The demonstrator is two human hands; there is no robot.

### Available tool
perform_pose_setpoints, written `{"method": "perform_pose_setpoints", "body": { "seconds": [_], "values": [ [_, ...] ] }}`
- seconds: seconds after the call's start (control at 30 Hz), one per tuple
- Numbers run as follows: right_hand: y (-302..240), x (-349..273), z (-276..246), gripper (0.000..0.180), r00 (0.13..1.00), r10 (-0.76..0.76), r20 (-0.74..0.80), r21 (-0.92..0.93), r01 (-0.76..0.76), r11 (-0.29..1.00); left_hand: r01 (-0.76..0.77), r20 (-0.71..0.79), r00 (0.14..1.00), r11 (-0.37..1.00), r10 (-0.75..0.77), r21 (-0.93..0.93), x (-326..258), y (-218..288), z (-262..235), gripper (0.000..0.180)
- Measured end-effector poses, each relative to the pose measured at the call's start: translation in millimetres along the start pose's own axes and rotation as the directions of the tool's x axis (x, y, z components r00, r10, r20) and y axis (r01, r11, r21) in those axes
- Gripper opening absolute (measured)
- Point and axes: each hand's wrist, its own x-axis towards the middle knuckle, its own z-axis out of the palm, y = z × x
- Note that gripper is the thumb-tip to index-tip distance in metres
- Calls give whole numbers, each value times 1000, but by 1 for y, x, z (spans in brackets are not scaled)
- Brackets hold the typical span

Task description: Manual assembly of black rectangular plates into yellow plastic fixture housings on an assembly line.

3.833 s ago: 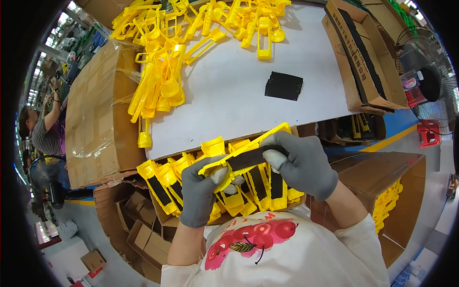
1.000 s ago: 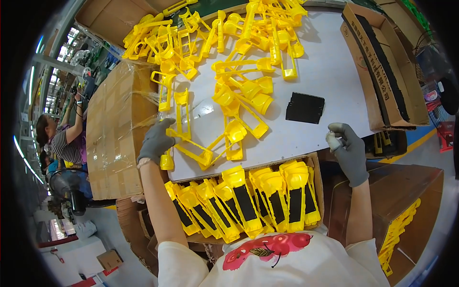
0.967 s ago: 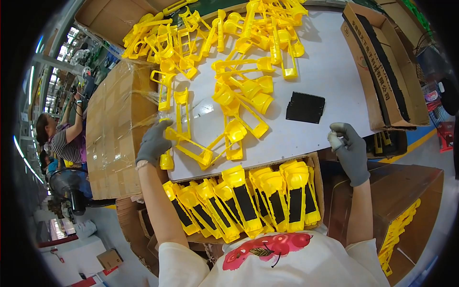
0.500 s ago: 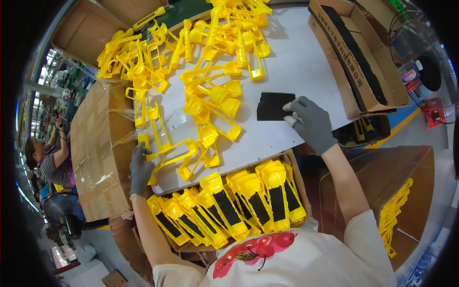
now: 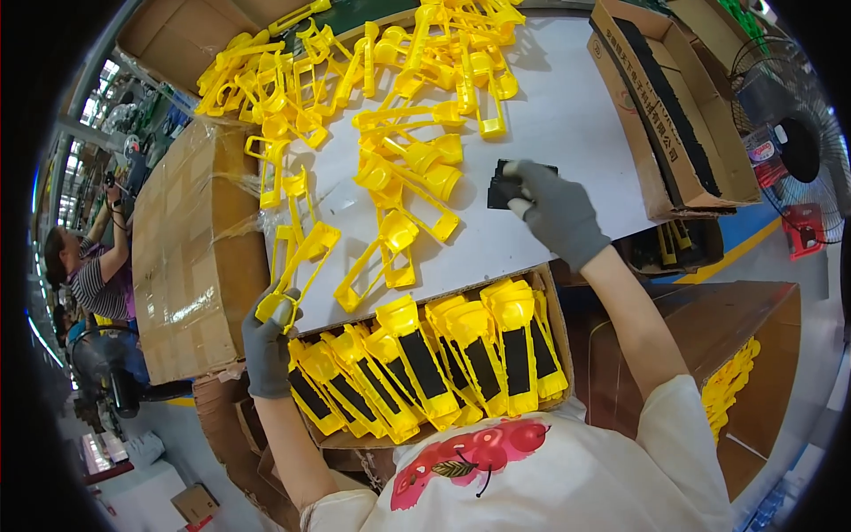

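Observation:
My left hand (image 5: 269, 348), in a grey glove, grips the rounded end of a yellow plastic frame (image 5: 316, 244) at the table's near left edge; the frame's open rectangular part points up and away. My right hand (image 5: 560, 215), gloved too, is over a small stack of flat black strips (image 5: 502, 190) on the white table. Its thumb and fingers are bent together at the stack and hide much of it. Between me and the table, a cardboard box (image 5: 560, 355) holds several yellow pieces (image 5: 417, 355) with black strips set in them.
Loose yellow frames (image 5: 408, 168) lie heaped over the left and far table (image 5: 567, 97). At the far right stands an open carton (image 5: 638, 115) of black strips, with a fan (image 5: 789, 146) beyond. A large carton (image 5: 191, 257) borders the left; another person (image 5: 97, 275) works past it.
My left hand has taken hold of a yellow frame and drawn it nearer, turning it upright. My right hand has moved further over the black strips, and the stack has shifted.

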Motion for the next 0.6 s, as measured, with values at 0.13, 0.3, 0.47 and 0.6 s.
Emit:
{"method": "perform_pose_setpoints", "body": {
  "seconds": [0.13,0.3,0.47,0.6],
  "values": [
    [-43,-17,-41,17,927,356,119,542,-361,759,-67,-113,992,995,58,-78,-43,0,37,40],
    [-89,-63,-63,13,966,158,202,732,-257,631,55,77,996,991,-46,-122,-75,2,99,33],
    [-108,-76,-42,17,943,136,305,663,-312,680,166,194,974,949,-115,-267,-95,3,125,32],
    [-109,-79,-34,18,963,70,259,552,-207,808,156,228,968,965,-107,-212,-100,2,124,33]
  ]
}}
